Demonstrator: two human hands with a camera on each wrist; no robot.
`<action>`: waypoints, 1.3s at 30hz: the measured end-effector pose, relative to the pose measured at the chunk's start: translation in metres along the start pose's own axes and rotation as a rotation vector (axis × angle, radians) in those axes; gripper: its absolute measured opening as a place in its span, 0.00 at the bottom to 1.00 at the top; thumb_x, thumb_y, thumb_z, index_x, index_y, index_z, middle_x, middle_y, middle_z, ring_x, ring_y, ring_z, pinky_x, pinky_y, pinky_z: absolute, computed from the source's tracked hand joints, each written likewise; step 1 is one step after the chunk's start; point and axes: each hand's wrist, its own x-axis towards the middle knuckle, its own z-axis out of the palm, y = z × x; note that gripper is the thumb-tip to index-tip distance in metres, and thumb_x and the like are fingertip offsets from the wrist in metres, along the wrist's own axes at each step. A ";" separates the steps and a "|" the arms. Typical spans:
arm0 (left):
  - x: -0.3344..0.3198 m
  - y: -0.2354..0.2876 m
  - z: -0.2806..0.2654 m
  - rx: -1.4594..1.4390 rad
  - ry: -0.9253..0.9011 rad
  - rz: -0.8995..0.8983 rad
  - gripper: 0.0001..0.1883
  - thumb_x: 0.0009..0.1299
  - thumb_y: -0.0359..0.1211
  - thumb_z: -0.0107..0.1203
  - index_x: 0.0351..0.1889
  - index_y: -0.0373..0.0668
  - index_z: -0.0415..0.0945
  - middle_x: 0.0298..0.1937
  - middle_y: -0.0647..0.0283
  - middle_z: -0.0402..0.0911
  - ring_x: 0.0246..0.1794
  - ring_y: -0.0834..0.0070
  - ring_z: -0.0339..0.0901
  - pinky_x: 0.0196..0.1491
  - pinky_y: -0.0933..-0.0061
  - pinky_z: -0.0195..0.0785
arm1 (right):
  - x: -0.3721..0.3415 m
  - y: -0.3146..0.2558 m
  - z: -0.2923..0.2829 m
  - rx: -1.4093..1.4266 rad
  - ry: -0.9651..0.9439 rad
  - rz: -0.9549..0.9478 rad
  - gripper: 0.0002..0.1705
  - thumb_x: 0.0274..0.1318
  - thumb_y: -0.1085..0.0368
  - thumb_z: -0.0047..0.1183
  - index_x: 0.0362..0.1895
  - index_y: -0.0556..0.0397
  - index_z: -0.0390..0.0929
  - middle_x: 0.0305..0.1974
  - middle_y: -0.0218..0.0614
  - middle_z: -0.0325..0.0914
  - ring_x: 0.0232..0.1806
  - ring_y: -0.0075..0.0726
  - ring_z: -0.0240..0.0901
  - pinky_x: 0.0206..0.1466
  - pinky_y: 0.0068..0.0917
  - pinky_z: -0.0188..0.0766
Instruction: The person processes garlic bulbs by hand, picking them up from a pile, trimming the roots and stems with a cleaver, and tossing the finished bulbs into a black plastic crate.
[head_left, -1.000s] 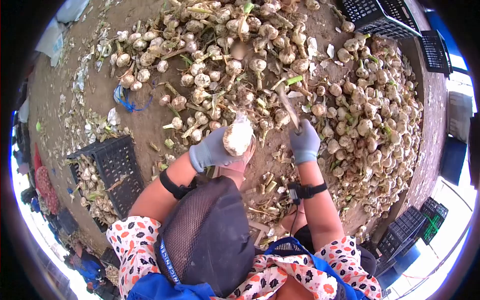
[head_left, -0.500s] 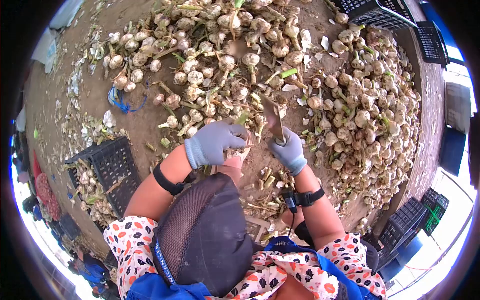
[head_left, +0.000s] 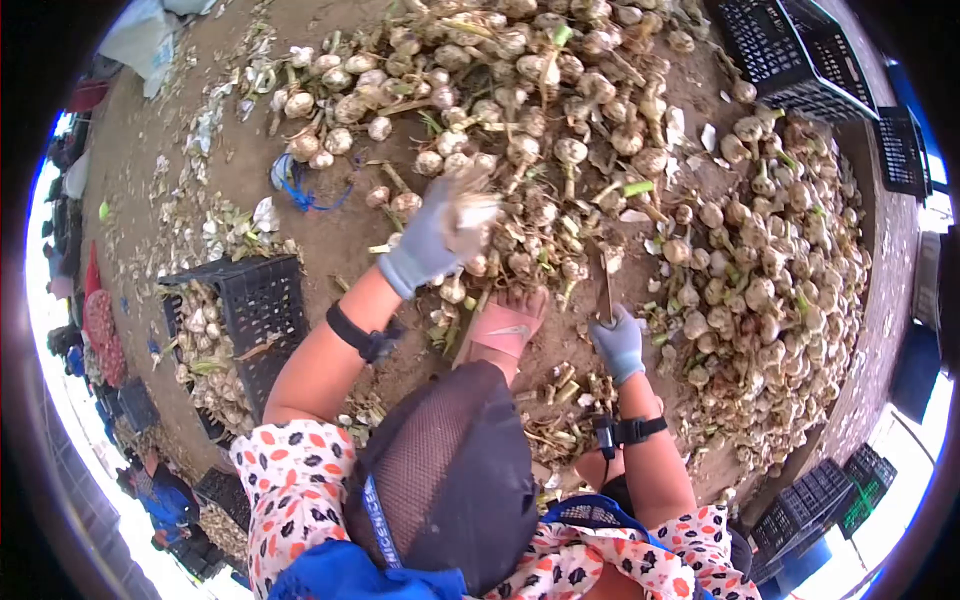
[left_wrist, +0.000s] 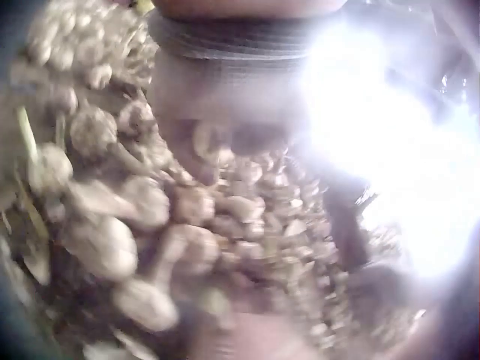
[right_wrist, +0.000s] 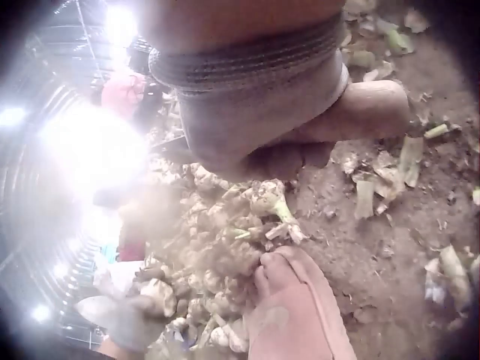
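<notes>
My gloved left hand [head_left: 425,240] is stretched over the near edge of the garlic heap. Its fingers grip a pale, motion-blurred garlic bulb [head_left: 472,218]; the dry stalk end shows as a streak above it. In the left wrist view the gloved hand [left_wrist: 232,90] is blurred, with garlic bulbs below it. Lower and to the right, my gloved right hand [head_left: 618,345] grips a knife, its blade [head_left: 607,285] pointing away from me. The wooden knife handle [right_wrist: 379,111] sticks out of that fist in the right wrist view.
Loose garlic bulbs [head_left: 570,150] with stalks spread ahead; a larger pile [head_left: 770,290] lies right, against a low wall. A black crate [head_left: 265,310] of garlic stands left, more crates [head_left: 790,50] at far right. A foot in a pink slipper [head_left: 505,328] is between the hands, near cut stalks [head_left: 565,390].
Both hands came together half a second ago, knife by the left hand. Now the left hand has moved forward and left with the bulb, and the right has drawn back right with the knife.
</notes>
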 end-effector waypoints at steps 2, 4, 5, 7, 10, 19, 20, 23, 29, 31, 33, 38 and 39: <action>0.009 0.042 0.031 0.009 -0.238 0.349 0.37 0.59 0.27 0.58 0.67 0.43 0.55 0.60 0.56 0.69 0.55 0.63 0.72 0.60 0.66 0.65 | -0.016 -0.025 0.012 0.041 -0.050 0.040 0.11 0.45 0.64 0.55 0.35 0.54 0.76 0.20 0.30 0.73 0.23 0.21 0.67 0.30 0.25 0.67; 0.028 0.040 0.032 -0.165 -0.421 0.342 0.37 0.64 0.36 0.58 0.70 0.50 0.52 0.70 0.59 0.56 0.68 0.69 0.58 0.64 0.65 0.59 | -0.010 -0.019 0.025 0.130 -0.079 -0.030 0.12 0.44 0.63 0.56 0.35 0.53 0.76 0.18 0.33 0.72 0.21 0.27 0.68 0.28 0.29 0.66; 0.045 0.051 0.011 0.155 -0.278 0.423 0.31 0.66 0.35 0.56 0.67 0.47 0.59 0.65 0.57 0.64 0.66 0.67 0.60 0.65 0.64 0.58 | -0.009 -0.024 0.024 0.031 -0.095 -0.062 0.14 0.43 0.62 0.56 0.36 0.54 0.76 0.20 0.37 0.73 0.22 0.33 0.69 0.29 0.30 0.67; 0.078 0.011 -0.054 0.610 0.262 0.216 0.22 0.59 0.25 0.49 0.54 0.42 0.71 0.58 0.56 0.72 0.60 0.64 0.68 0.65 0.66 0.59 | -0.017 -0.032 0.022 -0.072 -0.107 -0.083 0.16 0.43 0.61 0.57 0.37 0.54 0.76 0.21 0.41 0.74 0.23 0.38 0.71 0.31 0.31 0.68; 0.119 -0.057 -0.202 1.048 0.611 -0.177 0.26 0.55 0.32 0.53 0.56 0.41 0.69 0.54 0.49 0.74 0.57 0.53 0.69 0.59 0.63 0.63 | -0.025 -0.037 0.013 -0.117 -0.125 -0.086 0.17 0.42 0.60 0.56 0.38 0.54 0.75 0.25 0.46 0.76 0.26 0.45 0.73 0.34 0.32 0.69; 0.146 -0.074 -0.216 1.328 0.443 -0.707 0.35 0.60 0.32 0.53 0.68 0.51 0.54 0.73 0.63 0.48 0.66 0.57 0.60 0.61 0.56 0.63 | -0.023 -0.057 0.011 -0.148 -0.203 -0.016 0.18 0.45 0.57 0.56 0.38 0.55 0.75 0.26 0.47 0.75 0.28 0.49 0.73 0.35 0.35 0.69; 0.137 -0.075 -0.212 1.324 0.502 -0.641 0.34 0.59 0.32 0.54 0.66 0.50 0.57 0.71 0.62 0.52 0.64 0.56 0.62 0.60 0.57 0.64 | -0.022 -0.059 0.011 -0.172 -0.217 -0.018 0.17 0.45 0.57 0.56 0.37 0.55 0.75 0.25 0.47 0.75 0.28 0.50 0.72 0.35 0.35 0.68; 0.109 -0.065 -0.196 1.393 0.447 -0.457 0.34 0.56 0.32 0.57 0.63 0.49 0.60 0.66 0.59 0.58 0.59 0.53 0.67 0.58 0.58 0.66 | -0.018 -0.060 0.013 -0.150 -0.218 -0.034 0.16 0.44 0.57 0.56 0.35 0.55 0.74 0.25 0.49 0.73 0.28 0.54 0.71 0.34 0.37 0.68; 0.057 -0.085 -0.134 0.883 0.507 -0.139 0.40 0.53 0.39 0.66 0.61 0.36 0.58 0.54 0.46 0.72 0.51 0.52 0.73 0.54 0.60 0.68 | -0.015 -0.083 0.016 -0.182 -0.259 -0.079 0.15 0.43 0.58 0.56 0.32 0.55 0.73 0.24 0.49 0.72 0.28 0.57 0.69 0.34 0.38 0.68; 0.051 -0.094 -0.116 0.452 0.580 -0.084 0.46 0.49 0.44 0.71 0.62 0.36 0.57 0.52 0.49 0.74 0.51 0.58 0.74 0.54 0.66 0.70 | -0.014 -0.081 0.016 -0.168 -0.245 -0.112 0.15 0.43 0.59 0.56 0.31 0.55 0.72 0.24 0.49 0.72 0.28 0.57 0.69 0.34 0.38 0.68; 0.039 -0.058 -0.076 -0.034 0.424 -0.160 0.46 0.49 0.49 0.69 0.61 0.39 0.58 0.53 0.51 0.72 0.51 0.65 0.74 0.57 0.70 0.71 | -0.009 -0.068 0.016 -0.108 -0.182 -0.121 0.13 0.43 0.60 0.55 0.30 0.55 0.71 0.22 0.48 0.71 0.25 0.53 0.69 0.33 0.36 0.67; 0.018 -0.052 -0.016 -0.659 0.152 0.036 0.35 0.61 0.31 0.63 0.62 0.40 0.53 0.55 0.56 0.69 0.52 0.68 0.72 0.56 0.66 0.72 | -0.003 -0.069 0.005 0.006 -0.110 -0.104 0.11 0.43 0.63 0.56 0.30 0.55 0.72 0.19 0.39 0.69 0.21 0.33 0.63 0.30 0.28 0.66; 0.019 -0.044 -0.005 -0.201 0.234 0.146 0.36 0.60 0.32 0.64 0.62 0.43 0.53 0.55 0.57 0.69 0.54 0.72 0.70 0.53 0.69 0.73 | 0.000 -0.068 0.001 0.011 -0.095 -0.118 0.11 0.42 0.63 0.56 0.29 0.55 0.71 0.19 0.37 0.69 0.20 0.32 0.62 0.30 0.28 0.65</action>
